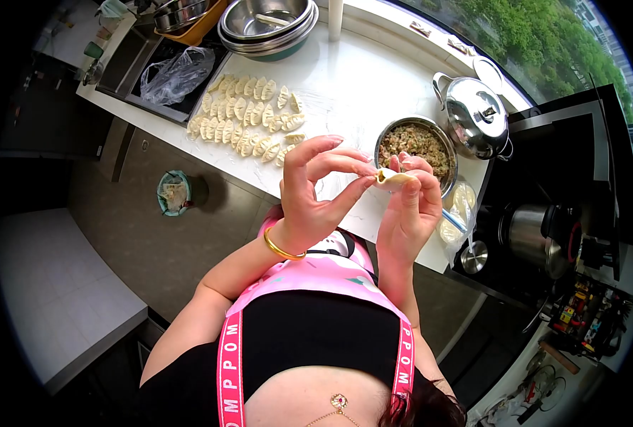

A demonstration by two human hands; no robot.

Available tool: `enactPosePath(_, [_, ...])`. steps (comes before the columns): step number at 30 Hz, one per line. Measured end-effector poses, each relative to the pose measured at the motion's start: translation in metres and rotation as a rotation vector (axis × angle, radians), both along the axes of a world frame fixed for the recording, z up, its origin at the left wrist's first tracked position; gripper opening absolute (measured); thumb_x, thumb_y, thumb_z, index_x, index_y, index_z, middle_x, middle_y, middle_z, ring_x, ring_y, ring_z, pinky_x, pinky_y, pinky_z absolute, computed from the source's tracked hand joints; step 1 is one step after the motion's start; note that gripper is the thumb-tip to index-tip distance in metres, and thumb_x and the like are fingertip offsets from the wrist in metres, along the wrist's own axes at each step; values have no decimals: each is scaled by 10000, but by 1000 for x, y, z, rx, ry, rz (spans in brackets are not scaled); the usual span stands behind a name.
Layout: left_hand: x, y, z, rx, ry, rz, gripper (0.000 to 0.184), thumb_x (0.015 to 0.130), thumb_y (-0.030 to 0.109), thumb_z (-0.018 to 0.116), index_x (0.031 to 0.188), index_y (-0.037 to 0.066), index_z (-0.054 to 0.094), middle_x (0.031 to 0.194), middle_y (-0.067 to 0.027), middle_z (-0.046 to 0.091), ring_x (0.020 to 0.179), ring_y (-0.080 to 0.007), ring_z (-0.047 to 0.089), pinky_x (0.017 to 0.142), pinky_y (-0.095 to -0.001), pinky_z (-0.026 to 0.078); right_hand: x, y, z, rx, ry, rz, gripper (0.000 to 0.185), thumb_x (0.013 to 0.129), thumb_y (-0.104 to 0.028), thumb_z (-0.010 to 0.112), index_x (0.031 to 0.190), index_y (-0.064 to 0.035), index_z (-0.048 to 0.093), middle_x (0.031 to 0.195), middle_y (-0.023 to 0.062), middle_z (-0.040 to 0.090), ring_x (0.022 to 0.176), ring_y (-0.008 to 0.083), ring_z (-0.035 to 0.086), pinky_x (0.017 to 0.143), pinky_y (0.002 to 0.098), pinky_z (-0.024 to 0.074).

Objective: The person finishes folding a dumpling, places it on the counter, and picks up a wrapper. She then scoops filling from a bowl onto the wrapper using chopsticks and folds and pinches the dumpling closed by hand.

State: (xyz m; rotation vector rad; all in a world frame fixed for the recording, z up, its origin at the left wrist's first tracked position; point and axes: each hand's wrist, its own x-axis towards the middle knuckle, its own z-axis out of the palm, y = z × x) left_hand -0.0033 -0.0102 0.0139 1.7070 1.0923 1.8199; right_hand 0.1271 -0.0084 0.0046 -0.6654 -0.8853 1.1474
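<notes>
Dumpling (395, 180) sits pinched in your right hand (410, 213), your left hand (305, 193) gripping its edge; filling (419, 144) lies at one o'clock.

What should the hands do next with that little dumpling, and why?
Probably pinch its open end shut with the left hand. The dumpling sits in the right hand's fingers, and its end near the left fingertips looks open, whereas the dumplings in rows on the counter look pleated and closed.

We log: white countertop (352, 82), bearing pleated dumplings (240, 109) upper left, steel filling bowl (424, 122) and lidded pot (477, 117) upper right.
</notes>
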Motion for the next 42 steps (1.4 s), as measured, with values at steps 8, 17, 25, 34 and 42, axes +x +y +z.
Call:
enactPosePath(8, [0, 0, 1, 0, -55, -31, 642, 778, -24, 761, 1268, 31, 350, 890, -94, 696, 909, -211, 686, 899, -343, 491, 0, 1, 1, -10, 31, 21, 137, 953, -199, 614, 960, -63, 626, 1117, 88, 553, 1094, 217, 541, 1050, 444, 389])
enactPosePath(17, [0, 0, 5, -2, -2, -23, 656, 773, -21, 766, 1278, 33, 350, 878, -82, 699, 933, -224, 687, 901, -338, 488, -2, 0, 1, -27, 133, 73, 115, 960, -177, 599, 971, -65, 623, 1125, 82, 548, 1133, 222, 528, 1077, 467, 360])
enactPosePath(25, [1, 0, 3, 26, 6, -4, 643, 777, -34, 761, 1234, 38, 314, 864, -82, 698, 898, -214, 688, 869, -322, 485, -3, 0, 0, -18, 124, 69, 121, 956, -181, 607, 969, -61, 624, 1131, 81, 553, 1128, 221, 528, 1070, 459, 356])
enactPosePath(34, [2, -1, 4, 36, -26, -55, 620, 787, -40, 752, 1197, 38, 293, 883, -91, 690, 896, -227, 683, 870, -317, 486, -4, 0, 1, -34, 145, 75, 122, 957, -178, 606, 967, -58, 623, 1122, 75, 550, 1130, 218, 527, 1059, 456, 365])
enactPosePath(42, [1, -2, 7, -8, 33, -28, 725, 763, 11, 789, 1269, 35, 271, 926, -79, 687, 952, -229, 677, 962, -363, 435, -3, 0, -1, -48, 173, 110, 124, 958, -179, 606, 957, -58, 627, 1130, 71, 551, 1143, 214, 527, 1060, 454, 369])
